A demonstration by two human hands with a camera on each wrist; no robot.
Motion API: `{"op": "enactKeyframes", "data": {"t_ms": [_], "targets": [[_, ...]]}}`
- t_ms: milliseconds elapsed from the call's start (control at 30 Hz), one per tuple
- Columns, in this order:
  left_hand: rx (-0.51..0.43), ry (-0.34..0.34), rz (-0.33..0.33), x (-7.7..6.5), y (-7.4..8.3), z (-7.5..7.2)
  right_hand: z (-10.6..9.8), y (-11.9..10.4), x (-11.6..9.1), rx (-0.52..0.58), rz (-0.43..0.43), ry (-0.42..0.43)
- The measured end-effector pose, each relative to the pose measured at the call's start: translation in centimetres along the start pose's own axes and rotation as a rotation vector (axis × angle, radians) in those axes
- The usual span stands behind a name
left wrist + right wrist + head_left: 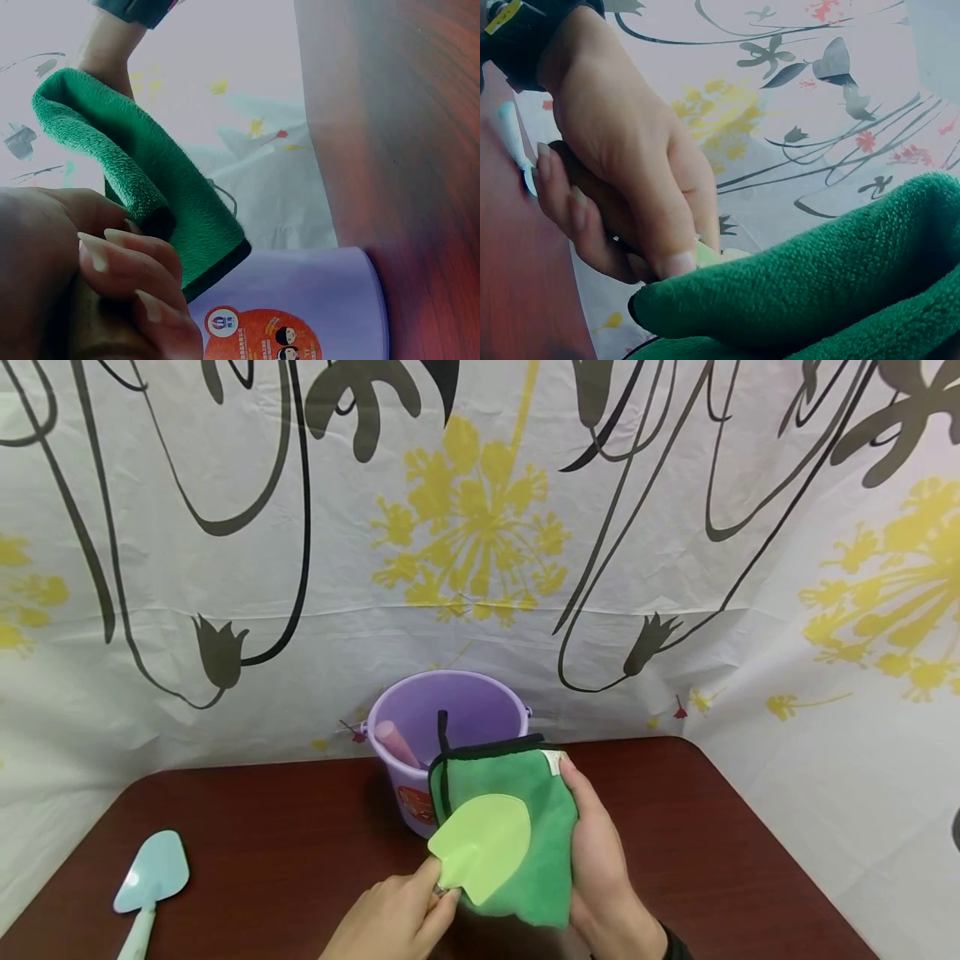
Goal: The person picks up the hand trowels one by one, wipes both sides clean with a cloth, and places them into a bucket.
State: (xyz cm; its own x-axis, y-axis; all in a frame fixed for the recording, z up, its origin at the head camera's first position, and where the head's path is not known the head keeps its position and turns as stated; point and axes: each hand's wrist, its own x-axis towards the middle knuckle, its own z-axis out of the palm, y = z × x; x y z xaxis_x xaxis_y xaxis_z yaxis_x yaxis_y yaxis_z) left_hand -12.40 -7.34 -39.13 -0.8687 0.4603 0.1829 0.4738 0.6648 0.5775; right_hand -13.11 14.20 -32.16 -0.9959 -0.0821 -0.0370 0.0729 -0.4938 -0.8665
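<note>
My left hand (393,914) grips a small garden trowel with a light green blade (487,843) by its brown handle (604,202), fingers curled round it close to the blade. A folded green cloth (551,868) with black edging and a white tag is in my right hand (603,868), thumb on top along its right side. The trowel blade lies over the front of the cloth in the head view. From the right wrist view, fluffy cloth (840,262) covers most of the blade. In the left wrist view the cloth (187,202) is folded over just beyond my left fingers.
Behind the cloth, a purple bucket (405,693) with a red label stands at the back of the dark red table (285,835). A pink rod-like thing (393,742) leans inside it. A light blue trowel (156,870) lies at the left. A patterned white sheet (337,568) hangs behind.
</note>
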Motion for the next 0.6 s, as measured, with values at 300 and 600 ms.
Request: {"op": "enactKeyframes", "data": {"t_ms": [300, 600], "targets": [[-0.018, -0.012, -0.002, -0.01, 0.05, -0.05, 0.05, 0.00, -0.19, -0.008, -0.057, -0.035], [-0.043, -0.019, 0.032, 0.12, -0.02, -0.66, 0.13, 0.41, 0.26, 0.039, -0.039, -0.061]]}}
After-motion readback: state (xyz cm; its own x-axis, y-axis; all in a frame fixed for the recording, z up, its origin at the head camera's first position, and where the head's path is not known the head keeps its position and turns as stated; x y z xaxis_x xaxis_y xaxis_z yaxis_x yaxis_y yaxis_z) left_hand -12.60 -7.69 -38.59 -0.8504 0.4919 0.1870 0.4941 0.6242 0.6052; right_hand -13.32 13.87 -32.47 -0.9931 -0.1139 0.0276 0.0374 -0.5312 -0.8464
